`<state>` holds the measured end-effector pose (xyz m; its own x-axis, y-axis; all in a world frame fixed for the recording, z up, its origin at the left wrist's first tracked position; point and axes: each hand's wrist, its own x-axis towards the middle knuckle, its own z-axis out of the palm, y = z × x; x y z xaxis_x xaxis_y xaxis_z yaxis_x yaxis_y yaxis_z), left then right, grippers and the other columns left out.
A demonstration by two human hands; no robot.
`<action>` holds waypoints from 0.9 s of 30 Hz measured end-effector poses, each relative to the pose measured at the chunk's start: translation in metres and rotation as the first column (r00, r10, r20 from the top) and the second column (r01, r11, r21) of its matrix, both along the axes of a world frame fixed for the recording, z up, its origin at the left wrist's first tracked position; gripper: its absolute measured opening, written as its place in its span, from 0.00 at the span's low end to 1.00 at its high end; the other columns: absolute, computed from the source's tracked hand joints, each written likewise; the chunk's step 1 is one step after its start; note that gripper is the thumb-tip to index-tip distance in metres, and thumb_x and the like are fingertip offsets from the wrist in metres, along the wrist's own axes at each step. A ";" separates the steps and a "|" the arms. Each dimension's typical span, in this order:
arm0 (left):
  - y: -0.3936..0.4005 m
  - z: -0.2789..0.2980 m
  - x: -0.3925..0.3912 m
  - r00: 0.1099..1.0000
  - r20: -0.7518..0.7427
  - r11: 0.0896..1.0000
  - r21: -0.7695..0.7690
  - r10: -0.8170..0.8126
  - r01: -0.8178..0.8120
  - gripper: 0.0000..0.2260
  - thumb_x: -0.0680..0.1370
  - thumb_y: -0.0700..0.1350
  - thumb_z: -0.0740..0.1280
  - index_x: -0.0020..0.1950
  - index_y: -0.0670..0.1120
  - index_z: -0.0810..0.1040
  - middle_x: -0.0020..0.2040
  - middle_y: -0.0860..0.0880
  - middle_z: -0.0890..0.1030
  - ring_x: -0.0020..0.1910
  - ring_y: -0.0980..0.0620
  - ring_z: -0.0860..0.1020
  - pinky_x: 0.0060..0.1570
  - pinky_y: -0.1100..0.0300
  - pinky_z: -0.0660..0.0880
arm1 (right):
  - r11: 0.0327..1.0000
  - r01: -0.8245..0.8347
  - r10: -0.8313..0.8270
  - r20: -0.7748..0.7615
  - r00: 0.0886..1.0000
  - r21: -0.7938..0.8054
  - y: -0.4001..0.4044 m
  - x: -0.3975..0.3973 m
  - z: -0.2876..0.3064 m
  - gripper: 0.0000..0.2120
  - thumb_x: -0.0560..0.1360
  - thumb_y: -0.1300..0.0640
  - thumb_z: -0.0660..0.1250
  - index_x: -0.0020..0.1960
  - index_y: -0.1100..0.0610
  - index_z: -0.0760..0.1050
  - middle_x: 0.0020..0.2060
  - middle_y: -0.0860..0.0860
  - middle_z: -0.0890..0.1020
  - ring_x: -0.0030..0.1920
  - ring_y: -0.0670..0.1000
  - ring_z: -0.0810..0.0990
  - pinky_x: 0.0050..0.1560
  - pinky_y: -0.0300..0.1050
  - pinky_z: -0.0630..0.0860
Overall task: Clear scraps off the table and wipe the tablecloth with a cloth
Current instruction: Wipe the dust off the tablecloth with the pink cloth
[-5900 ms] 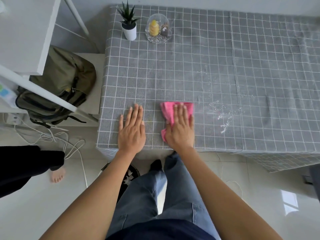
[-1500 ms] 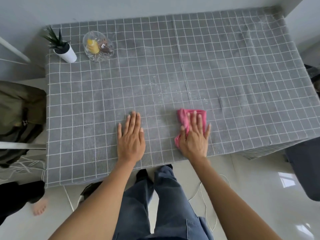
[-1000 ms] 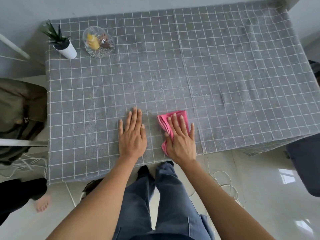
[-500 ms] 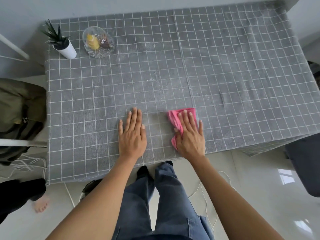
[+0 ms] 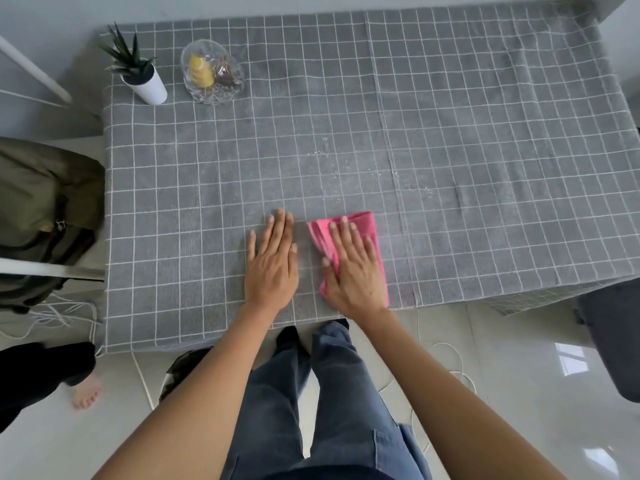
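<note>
Wiping was the step in hand, judging by how things lay along the near edge of the grey checked tablecloth (image 5: 207, 188). On the left, the left hand (image 5: 272, 263) lay flat on the fabric, fingers straight and close together, seemingly pinning it so it would not drag. Just beside it, the right hand (image 5: 356, 268) pressed down with spread fingers on the folded pink cloth (image 5: 360, 225), which poked out beyond the fingertips. Farther from the person and to the right, a thin scatter of pale scraps (image 5: 346, 164) remained well apart from the cloth, so the next move probably called for a reach forward and a sweep through that patch. How much cloth sat beneath the palm was hidden, and the specks were too small to identify.
</note>
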<state>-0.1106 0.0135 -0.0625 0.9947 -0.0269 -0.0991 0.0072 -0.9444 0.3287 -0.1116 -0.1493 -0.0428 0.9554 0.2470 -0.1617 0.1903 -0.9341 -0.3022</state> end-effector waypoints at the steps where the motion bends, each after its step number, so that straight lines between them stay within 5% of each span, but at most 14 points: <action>1: 0.001 0.000 -0.001 1.000 0.007 1.000 0.008 -0.009 0.009 0.24 0.82 0.50 0.42 0.78 0.46 0.49 0.78 0.50 0.49 0.77 0.53 0.46 0.75 0.48 0.40 | 0.999 -0.033 0.033 0.000 0.999 0.009 0.003 -0.003 -0.001 0.29 0.80 0.46 0.44 0.78 0.55 0.46 0.77 0.51 0.47 0.77 0.50 0.43 0.76 0.48 0.39; 8: -0.001 0.003 -0.002 1.000 0.003 1.000 0.017 -0.003 0.003 0.24 0.82 0.50 0.40 0.78 0.46 0.48 0.78 0.50 0.48 0.77 0.53 0.45 0.75 0.49 0.39 | 0.997 -0.073 0.073 -0.006 0.997 0.031 -0.035 0.007 -0.002 0.30 0.78 0.47 0.48 0.78 0.53 0.49 0.77 0.50 0.51 0.77 0.48 0.47 0.76 0.47 0.43; 12: 0.000 0.004 -0.003 1.000 0.002 1.000 0.007 0.005 -0.005 0.24 0.82 0.50 0.40 0.78 0.47 0.46 0.78 0.50 0.47 0.77 0.53 0.44 0.75 0.49 0.40 | 0.989 0.107 -0.107 0.005 0.994 -0.098 -0.091 0.023 -0.004 0.34 0.75 0.45 0.48 0.78 0.54 0.44 0.76 0.50 0.47 0.77 0.49 0.45 0.76 0.49 0.41; 19: -0.001 0.003 -0.003 1.000 0.004 1.000 0.020 0.016 -0.016 0.24 0.82 0.49 0.42 0.78 0.47 0.46 0.78 0.50 0.48 0.77 0.53 0.45 0.75 0.47 0.44 | 0.891 0.453 -0.452 -0.013 0.892 0.043 -0.074 0.028 0.002 0.29 0.78 0.44 0.40 0.78 0.52 0.44 0.77 0.48 0.47 0.77 0.49 0.46 0.76 0.51 0.43; 23: -0.001 0.003 -0.003 1.000 0.009 1.000 0.019 0.010 -0.011 0.24 0.82 0.50 0.41 0.78 0.46 0.48 0.78 0.50 0.49 0.77 0.53 0.46 0.75 0.47 0.44 | 0.979 0.203 -0.203 -0.007 0.979 -0.019 -0.013 0.011 0.004 0.31 0.76 0.46 0.42 0.77 0.52 0.40 0.76 0.51 0.46 0.76 0.51 0.43 0.76 0.52 0.43; 27: 0.000 0.004 -0.003 1.000 0.008 1.000 0.021 -0.010 0.010 0.24 0.82 0.51 0.41 0.78 0.46 0.48 0.78 0.49 0.50 0.77 0.52 0.48 0.75 0.47 0.45 | 0.995 -0.077 0.079 -0.022 0.997 0.060 0.004 0.002 -0.002 0.30 0.77 0.48 0.49 0.77 0.53 0.50 0.76 0.50 0.52 0.77 0.48 0.48 0.76 0.48 0.44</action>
<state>-0.1132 0.0138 -0.0583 0.9952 -0.0347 -0.0917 -0.0047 -0.9511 0.3089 -0.1093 -0.1452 -0.0450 0.9288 0.3304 -0.1681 0.2537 -0.8971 -0.3617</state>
